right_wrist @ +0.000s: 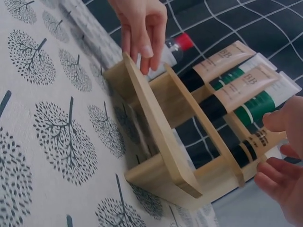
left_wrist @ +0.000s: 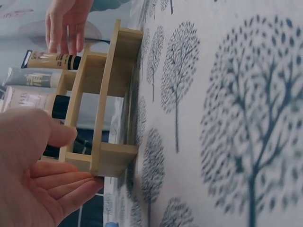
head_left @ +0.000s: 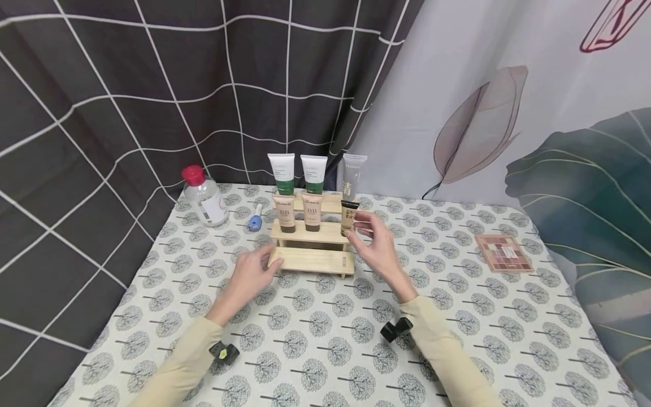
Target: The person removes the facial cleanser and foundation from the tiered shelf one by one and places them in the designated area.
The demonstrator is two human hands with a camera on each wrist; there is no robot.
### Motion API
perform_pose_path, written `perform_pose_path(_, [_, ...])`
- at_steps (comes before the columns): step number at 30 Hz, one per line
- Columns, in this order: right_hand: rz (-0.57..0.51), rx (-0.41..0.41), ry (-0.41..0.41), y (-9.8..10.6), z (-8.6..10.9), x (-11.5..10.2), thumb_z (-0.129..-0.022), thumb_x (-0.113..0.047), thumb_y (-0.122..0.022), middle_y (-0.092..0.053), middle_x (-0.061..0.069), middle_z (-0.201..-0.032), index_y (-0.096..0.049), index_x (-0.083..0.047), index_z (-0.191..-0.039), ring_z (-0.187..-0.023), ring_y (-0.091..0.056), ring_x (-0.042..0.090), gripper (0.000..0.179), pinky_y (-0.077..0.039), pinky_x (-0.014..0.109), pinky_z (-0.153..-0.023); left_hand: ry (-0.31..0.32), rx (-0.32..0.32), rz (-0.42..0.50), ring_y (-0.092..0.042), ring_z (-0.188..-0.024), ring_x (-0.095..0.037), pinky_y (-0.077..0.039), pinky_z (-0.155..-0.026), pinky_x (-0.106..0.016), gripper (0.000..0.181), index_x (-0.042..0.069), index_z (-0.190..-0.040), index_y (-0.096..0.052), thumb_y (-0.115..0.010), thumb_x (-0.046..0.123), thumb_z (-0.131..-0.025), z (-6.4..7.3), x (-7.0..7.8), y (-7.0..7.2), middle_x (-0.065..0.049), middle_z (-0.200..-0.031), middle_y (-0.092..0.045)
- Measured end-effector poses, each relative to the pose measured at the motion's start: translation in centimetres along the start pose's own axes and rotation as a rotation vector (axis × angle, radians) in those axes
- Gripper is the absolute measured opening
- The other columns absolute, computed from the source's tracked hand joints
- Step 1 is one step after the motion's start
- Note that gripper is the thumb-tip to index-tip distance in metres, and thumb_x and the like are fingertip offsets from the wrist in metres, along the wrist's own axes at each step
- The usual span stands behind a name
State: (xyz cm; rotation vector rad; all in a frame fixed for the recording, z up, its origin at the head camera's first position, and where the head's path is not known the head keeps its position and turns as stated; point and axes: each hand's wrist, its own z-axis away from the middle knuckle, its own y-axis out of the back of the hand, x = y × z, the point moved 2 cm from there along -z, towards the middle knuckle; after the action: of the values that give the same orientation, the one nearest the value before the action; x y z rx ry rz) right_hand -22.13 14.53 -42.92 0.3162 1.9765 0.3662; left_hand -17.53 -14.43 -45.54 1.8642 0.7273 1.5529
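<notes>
A three-step wooden rack (head_left: 315, 261) stands on the table. My left hand (head_left: 250, 276) holds the left end of its lowest step, thumb over the top and fingers at the end. On the middle step, my right hand (head_left: 378, 246) pinches a small gold tube with a black top (head_left: 348, 213) at the right end. Left of it stand two beige BB cream tubes (head_left: 312, 212), caps down. Behind, the top step carries two white-and-green tubes (head_left: 313, 174) and a grey translucent tube (head_left: 353, 176). In the right wrist view, the thumb and fingers lie on either side of the gold tube (right_wrist: 260, 138).
A clear bottle with a red cap (head_left: 205, 198) and a small blue bottle with a white cap (head_left: 255, 219) stand left of the rack. An eyeshadow palette (head_left: 504, 252) lies at the right. A dark checked curtain (head_left: 203, 68) hangs behind the tree-patterned tablecloth (head_left: 315, 362).
</notes>
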Motion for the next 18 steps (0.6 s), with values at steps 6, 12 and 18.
perform_pose_path(6, [-0.033,0.011,-0.009,-0.9,-0.2,0.3,-0.089,-0.004,-0.076,-0.064,0.023,-0.127,-0.056,0.003,-0.131,-0.115,-0.067,0.037,0.047,-0.059,0.041,-0.103,0.061,0.062,0.099,-0.069,-0.114,-0.040,-0.061,-0.096,-0.042,0.057,-0.007,-0.138,-0.054,-0.075,0.018,-0.092,0.1,0.1,-0.6,-0.029,-0.133,-0.061])
perform_pose_path(12, [-0.055,0.022,-0.060,-1.4,-0.5,0.5,-0.089,0.003,-0.073,-0.064,0.028,-0.124,-0.056,0.009,-0.127,-0.114,-0.067,0.041,0.042,-0.059,0.042,-0.103,0.095,0.097,0.152,-0.069,-0.113,-0.040,-0.061,-0.094,-0.040,0.060,-0.007,-0.140,-0.052,-0.077,0.015,-0.090,0.2,-0.1,-1.3,-0.030,-0.130,-0.062])
perform_pose_path(18, [-0.091,0.035,-0.065,-1.6,-0.7,0.9,-0.088,0.006,-0.073,-0.064,0.032,-0.122,-0.057,0.012,-0.124,-0.111,-0.067,0.045,0.040,-0.060,0.047,-0.102,0.112,0.120,0.169,-0.071,-0.111,-0.038,-0.062,-0.091,-0.038,0.060,-0.007,-0.140,-0.052,-0.076,0.016,-0.090,0.4,-0.6,-1.8,-0.029,-0.128,-0.063])
